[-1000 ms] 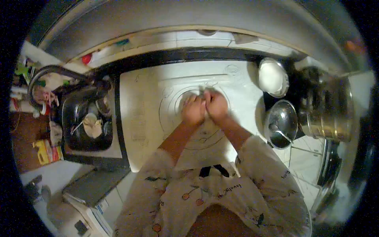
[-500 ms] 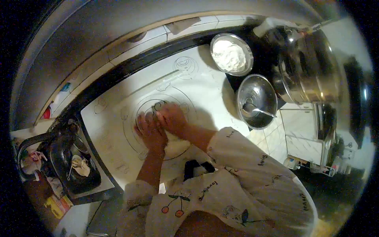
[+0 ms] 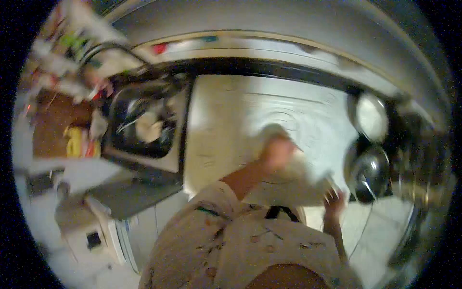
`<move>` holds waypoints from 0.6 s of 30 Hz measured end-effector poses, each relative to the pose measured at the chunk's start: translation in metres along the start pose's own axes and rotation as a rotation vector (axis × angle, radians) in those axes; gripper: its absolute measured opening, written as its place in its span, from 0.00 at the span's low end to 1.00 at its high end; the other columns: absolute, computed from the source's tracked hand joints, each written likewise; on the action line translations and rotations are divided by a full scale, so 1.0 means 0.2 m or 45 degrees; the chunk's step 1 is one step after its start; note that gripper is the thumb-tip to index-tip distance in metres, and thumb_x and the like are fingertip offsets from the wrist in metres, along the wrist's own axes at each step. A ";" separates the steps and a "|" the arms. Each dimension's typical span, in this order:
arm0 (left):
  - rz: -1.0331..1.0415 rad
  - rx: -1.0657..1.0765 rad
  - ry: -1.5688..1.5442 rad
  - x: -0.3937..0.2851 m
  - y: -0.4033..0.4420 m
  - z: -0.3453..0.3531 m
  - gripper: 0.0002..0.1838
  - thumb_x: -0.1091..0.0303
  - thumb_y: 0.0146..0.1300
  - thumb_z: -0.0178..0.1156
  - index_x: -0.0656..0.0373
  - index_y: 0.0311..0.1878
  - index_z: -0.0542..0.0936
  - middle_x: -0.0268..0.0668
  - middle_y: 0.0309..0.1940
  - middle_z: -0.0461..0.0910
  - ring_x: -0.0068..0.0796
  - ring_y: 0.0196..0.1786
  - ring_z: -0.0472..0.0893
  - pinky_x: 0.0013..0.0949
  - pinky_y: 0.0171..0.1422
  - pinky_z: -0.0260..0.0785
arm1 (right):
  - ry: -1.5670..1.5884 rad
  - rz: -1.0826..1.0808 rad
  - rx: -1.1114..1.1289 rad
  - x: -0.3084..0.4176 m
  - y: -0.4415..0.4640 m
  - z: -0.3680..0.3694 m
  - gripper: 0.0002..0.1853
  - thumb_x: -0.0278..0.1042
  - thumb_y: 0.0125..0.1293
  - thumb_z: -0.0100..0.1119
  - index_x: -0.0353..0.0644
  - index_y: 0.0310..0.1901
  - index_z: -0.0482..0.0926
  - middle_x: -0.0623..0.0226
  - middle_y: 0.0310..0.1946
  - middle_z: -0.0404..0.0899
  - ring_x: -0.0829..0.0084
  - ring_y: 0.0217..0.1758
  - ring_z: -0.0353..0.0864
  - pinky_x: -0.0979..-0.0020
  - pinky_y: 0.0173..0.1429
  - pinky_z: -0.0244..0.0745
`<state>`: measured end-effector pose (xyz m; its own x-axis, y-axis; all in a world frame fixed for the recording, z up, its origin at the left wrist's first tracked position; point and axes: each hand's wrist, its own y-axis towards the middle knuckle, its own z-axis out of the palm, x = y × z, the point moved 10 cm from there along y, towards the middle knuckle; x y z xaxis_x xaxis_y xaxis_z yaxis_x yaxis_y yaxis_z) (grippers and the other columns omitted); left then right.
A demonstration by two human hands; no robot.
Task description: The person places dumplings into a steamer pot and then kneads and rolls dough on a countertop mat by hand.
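Observation:
My left hand (image 3: 276, 151) is over the middle of the white mat (image 3: 216, 144), its fingers smeared by motion. Just right of it, a pale mass that looks like dough (image 3: 294, 166) lies on the mat, partly hidden by the hand. My right hand (image 3: 334, 204) is at the counter's front edge, off the dough, its blurred fingers apart. Nearest to that hand is the metal bowl with a spoon (image 3: 369, 171). Behind that bowl stands a metal bowl of white flour (image 3: 371, 118).
A dark sink (image 3: 142, 125) with dishes in it lies left of the mat. Beyond it are a brown board (image 3: 62, 123) and a yellow packet (image 3: 73, 141). A large shiny pot (image 3: 423, 164) stands at the far right. Dark edging (image 3: 250, 66) runs along the back.
The view has swung left, bringing in more of the sink side. My hands were together on the mat; my right hand has moved away to the front edge, while my left stays over the mat.

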<state>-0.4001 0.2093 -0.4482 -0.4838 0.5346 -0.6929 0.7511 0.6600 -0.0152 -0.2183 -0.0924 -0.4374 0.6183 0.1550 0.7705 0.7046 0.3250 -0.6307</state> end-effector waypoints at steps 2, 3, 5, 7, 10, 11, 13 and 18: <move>0.137 -0.251 0.038 -0.36 -0.14 -0.28 0.11 0.62 0.60 0.52 0.56 0.39 0.79 0.46 0.31 0.79 0.44 0.34 0.79 0.48 0.42 0.71 | 0.223 -0.030 -0.224 0.03 0.03 -0.37 0.29 0.59 0.66 0.47 0.49 0.62 0.64 0.60 0.55 0.74 0.61 0.59 0.73 0.54 0.63 0.61; 0.359 -0.505 -0.116 -0.52 -0.29 -0.41 0.10 0.64 0.58 0.52 0.56 0.36 0.79 0.46 0.28 0.78 0.44 0.33 0.79 0.48 0.42 0.70 | 0.290 -0.001 -0.291 0.08 0.01 -0.43 0.34 0.62 0.64 0.49 0.47 0.64 0.61 0.58 0.54 0.75 0.62 0.61 0.71 0.57 0.66 0.58; 0.084 -0.098 0.056 -0.59 -0.37 -0.27 0.13 0.61 0.59 0.52 0.53 0.42 0.80 0.45 0.30 0.77 0.47 0.34 0.78 0.50 0.42 0.70 | 0.317 -0.087 -0.298 0.17 0.10 -0.57 0.35 0.62 0.62 0.52 0.43 0.62 0.61 0.58 0.48 0.76 0.63 0.52 0.77 0.62 0.62 0.65; -0.041 -0.043 0.206 -0.59 -0.42 -0.25 0.15 0.59 0.58 0.53 0.52 0.45 0.80 0.44 0.31 0.77 0.48 0.34 0.77 0.53 0.43 0.69 | 0.466 -0.083 -0.225 0.19 0.37 -0.73 0.27 0.52 0.62 0.56 0.40 0.55 0.69 0.55 0.50 0.75 0.60 0.54 0.75 0.60 0.57 0.72; -0.017 -0.381 0.335 -0.64 -0.47 -0.39 0.15 0.58 0.54 0.55 0.53 0.43 0.79 0.43 0.32 0.77 0.45 0.36 0.77 0.54 0.45 0.66 | 0.567 -0.118 0.014 0.25 0.43 -0.62 0.25 0.46 0.60 0.58 0.37 0.53 0.72 0.52 0.53 0.76 0.58 0.53 0.76 0.59 0.53 0.77; 0.013 -0.432 0.321 -0.65 -0.49 -0.41 0.15 0.58 0.53 0.56 0.53 0.41 0.79 0.41 0.33 0.77 0.43 0.37 0.76 0.52 0.45 0.64 | 0.622 -0.108 0.079 0.27 0.44 -0.63 0.25 0.46 0.60 0.58 0.37 0.53 0.71 0.52 0.53 0.76 0.58 0.53 0.76 0.59 0.53 0.77; -0.026 -0.325 0.323 -0.60 -0.48 -0.36 0.15 0.56 0.51 0.57 0.53 0.39 0.79 0.40 0.35 0.76 0.41 0.38 0.76 0.52 0.47 0.61 | 0.559 -0.159 -0.053 0.28 0.41 -0.66 0.29 0.49 0.62 0.56 0.35 0.57 0.68 0.51 0.53 0.75 0.56 0.53 0.77 0.58 0.57 0.76; -0.110 -0.072 0.356 -0.55 -0.41 -0.21 0.13 0.54 0.53 0.58 0.54 0.31 0.79 0.43 0.34 0.77 0.43 0.39 0.76 0.58 0.52 0.62 | -0.237 -0.407 0.129 0.09 0.05 -0.24 0.18 0.42 0.68 0.46 0.43 0.55 0.70 0.60 0.48 0.77 0.63 0.50 0.77 0.59 0.52 0.76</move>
<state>-0.4278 0.1180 -0.3416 -0.6558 0.5948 -0.4650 0.6793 0.7336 -0.0196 -0.1835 -0.1314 -0.4335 0.2927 0.1943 0.9363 0.8079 0.4736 -0.3508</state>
